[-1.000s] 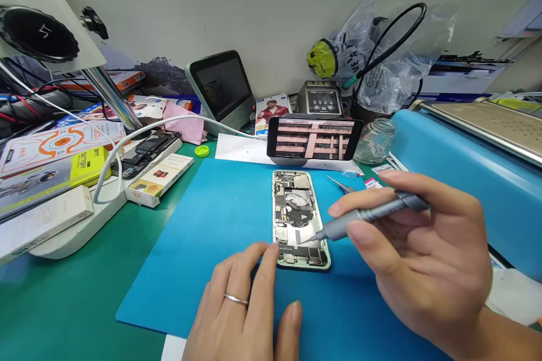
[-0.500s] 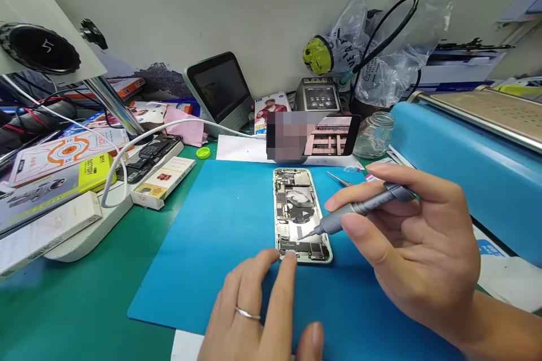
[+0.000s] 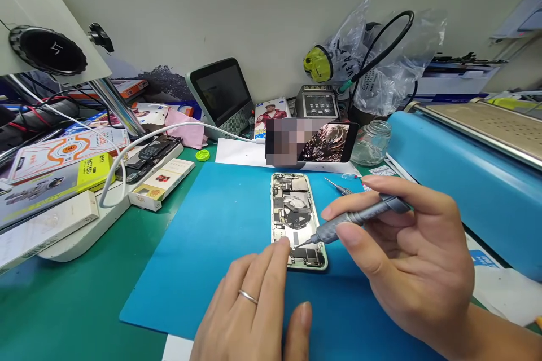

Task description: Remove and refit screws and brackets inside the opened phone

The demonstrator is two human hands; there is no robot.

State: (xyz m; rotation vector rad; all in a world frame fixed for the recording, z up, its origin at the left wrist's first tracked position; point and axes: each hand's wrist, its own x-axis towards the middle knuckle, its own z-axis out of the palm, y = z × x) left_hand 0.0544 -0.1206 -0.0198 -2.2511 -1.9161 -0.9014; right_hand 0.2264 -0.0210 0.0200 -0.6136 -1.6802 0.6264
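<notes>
An opened phone [image 3: 302, 220] lies on the blue mat [image 3: 203, 237], its inner parts bare and its light green frame around them. My right hand [image 3: 415, 248] grips a grey precision screwdriver [image 3: 349, 223] between thumb and fingers. The slim tip points down to the left, at the lower part of the phone; whether it touches cannot be made out. My left hand [image 3: 254, 304], with a ring on one finger, has its fingers stretched out. Its index fingertip is at the phone's lower left edge and hides that corner.
Behind the phone a second phone [image 3: 326, 142] with a lit screen stands sideways on a white cable [image 3: 190, 124]. Another screwdriver [image 3: 337, 185] lies on the mat. A glass jar [image 3: 372, 141] and blue machine [image 3: 449, 169] are right; boxes [image 3: 163, 183] and a microscope stand [image 3: 114, 101] left.
My left index fingertip has moved slightly up along the phone's left side, closer to the screwdriver tip. The picture on the standing phone's screen has changed. The view has shifted a little.
</notes>
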